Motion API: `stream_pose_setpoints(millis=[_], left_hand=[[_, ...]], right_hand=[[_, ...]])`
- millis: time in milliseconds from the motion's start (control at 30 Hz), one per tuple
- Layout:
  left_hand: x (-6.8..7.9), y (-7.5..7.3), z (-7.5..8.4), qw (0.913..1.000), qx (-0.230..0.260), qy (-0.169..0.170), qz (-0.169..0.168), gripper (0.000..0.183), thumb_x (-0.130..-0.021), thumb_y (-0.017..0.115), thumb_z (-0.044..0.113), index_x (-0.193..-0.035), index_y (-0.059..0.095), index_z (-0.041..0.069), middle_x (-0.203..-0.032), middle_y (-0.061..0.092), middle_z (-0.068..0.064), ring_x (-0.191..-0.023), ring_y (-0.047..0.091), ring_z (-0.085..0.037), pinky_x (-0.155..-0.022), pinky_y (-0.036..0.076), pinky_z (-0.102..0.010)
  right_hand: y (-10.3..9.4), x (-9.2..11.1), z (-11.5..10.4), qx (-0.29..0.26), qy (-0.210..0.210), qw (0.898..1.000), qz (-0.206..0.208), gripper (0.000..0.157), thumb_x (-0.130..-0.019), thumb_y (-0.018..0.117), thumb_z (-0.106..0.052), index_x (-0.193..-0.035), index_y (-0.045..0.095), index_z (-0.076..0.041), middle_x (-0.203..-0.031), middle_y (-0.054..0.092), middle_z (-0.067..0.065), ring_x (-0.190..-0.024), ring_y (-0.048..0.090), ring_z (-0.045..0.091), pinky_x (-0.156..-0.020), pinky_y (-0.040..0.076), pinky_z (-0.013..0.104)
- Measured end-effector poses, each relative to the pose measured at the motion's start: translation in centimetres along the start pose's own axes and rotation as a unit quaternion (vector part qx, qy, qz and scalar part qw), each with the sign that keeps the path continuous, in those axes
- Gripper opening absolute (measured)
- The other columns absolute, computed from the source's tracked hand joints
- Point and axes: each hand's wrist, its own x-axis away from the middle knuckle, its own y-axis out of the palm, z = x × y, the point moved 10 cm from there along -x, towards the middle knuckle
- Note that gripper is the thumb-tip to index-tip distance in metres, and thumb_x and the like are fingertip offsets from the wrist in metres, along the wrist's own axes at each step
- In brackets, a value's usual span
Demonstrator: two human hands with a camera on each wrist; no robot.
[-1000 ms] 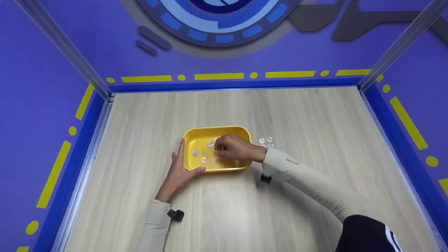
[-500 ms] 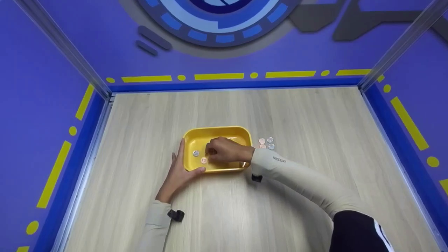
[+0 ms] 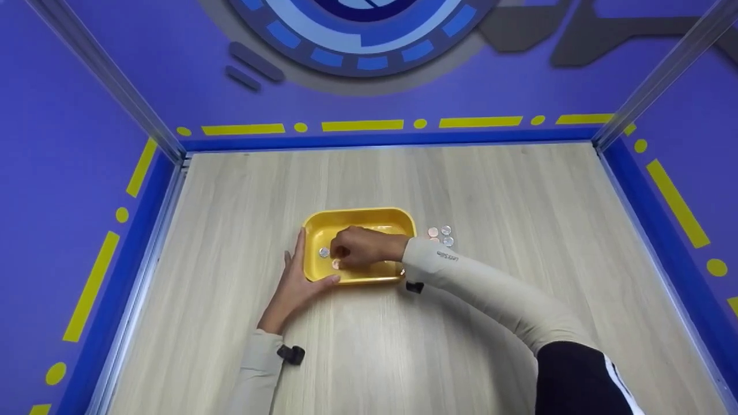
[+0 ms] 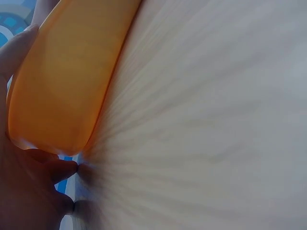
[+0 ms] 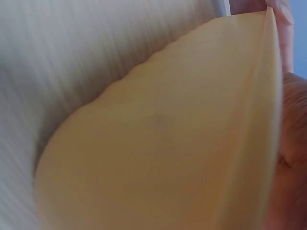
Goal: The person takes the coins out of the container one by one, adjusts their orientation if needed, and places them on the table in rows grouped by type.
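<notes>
The right hand (image 3: 360, 245) is curled in the tray (image 3: 360, 211) beside coins (image 3: 324, 252), fingertips hidden, any hold unclear; the tray, ringed by table (image 3: 490, 190), is braced by the straight-fingered left hand (image 3: 296, 280).

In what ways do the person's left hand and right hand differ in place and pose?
Place: the left hand rests against the outside of the yellow tray at its left end, while the right hand is inside it.
Pose: the left hand's thumb and forefinger are spread around the corner, while the right hand's fingers are curled; whether they hold anything is hidden.
Shared: both wrists have pale sleeves and black devices.
</notes>
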Motion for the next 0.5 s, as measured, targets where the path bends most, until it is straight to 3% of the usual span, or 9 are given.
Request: stream_pose_setpoints(millis=[200, 500], left_hand=[[-0.09, -0.02, 0.12, 0.9998, 0.006, 0.015, 0.007, 0.135, -0.085, 0.095, 0.050, -0.179, 0.003, 0.018, -0.184, 0.015, -0.015, -0.165, -0.004, -0.057, -0.135, 0.005, -0.069], [0.02, -0.05, -0.10, 1.0000, 0.001, 0.000, 0.007, 0.136, -0.084, 0.094, 0.053, -0.179, 0.003, 0.023, -0.184, 0.016, -0.014, -0.164, -0.006, -0.058, -0.133, 0.008, -0.074]], right_hand=[[0.45, -0.51, 0.36, 0.016, 0.007, 1.000, -0.009, 0.016, -0.102, 0.077, -0.013, -0.116, 0.079, -0.004, -0.096, 0.067, 0.002, -0.085, 0.057, 0.014, -0.077, 0.047, 0.026], [0.77, -0.58, 0.30, 0.042, 0.017, 0.999, -0.005, 0.009, -0.103, 0.076, -0.012, -0.111, 0.077, -0.009, -0.100, 0.068, 0.001, -0.087, 0.059, 0.015, -0.079, 0.052, 0.030]])
